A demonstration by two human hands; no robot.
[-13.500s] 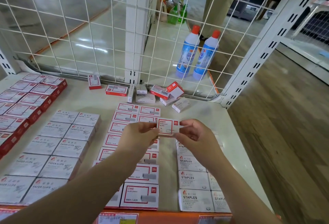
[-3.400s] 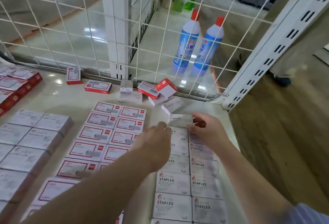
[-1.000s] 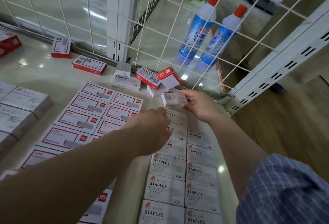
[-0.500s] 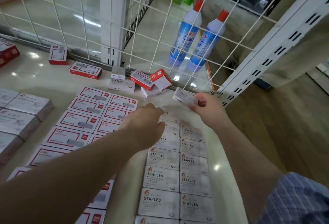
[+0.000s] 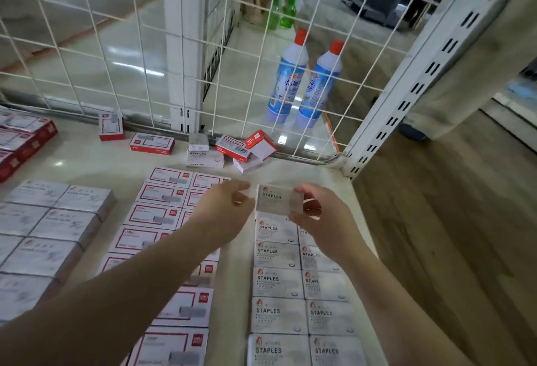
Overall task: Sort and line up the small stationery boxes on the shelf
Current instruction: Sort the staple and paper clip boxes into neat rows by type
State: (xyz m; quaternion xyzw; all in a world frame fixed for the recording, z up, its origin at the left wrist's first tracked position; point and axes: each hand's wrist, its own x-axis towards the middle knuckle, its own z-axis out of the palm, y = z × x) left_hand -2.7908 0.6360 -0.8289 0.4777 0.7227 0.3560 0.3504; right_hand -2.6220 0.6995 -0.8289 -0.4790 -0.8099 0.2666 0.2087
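A person's right hand (image 5: 322, 220) pinches a grey staples box (image 5: 279, 200) by its right end and lowers it flat at the far end of the staples rows (image 5: 299, 293) on the shelf (image 5: 328, 179). Half a second ago the box was tilted in the air near the back mesh; now it lines up with the left column. The left hand (image 5: 223, 211), fingers relaxed and empty, hovers just beside it. Several loose boxes (image 5: 232, 152) wait by the mesh.

Held staples box (image 5: 278, 199) at far end of staples rows (image 5: 299, 284); loose boxes (image 5: 232, 152) behind it; framed-label rows (image 5: 171, 220) to its left.
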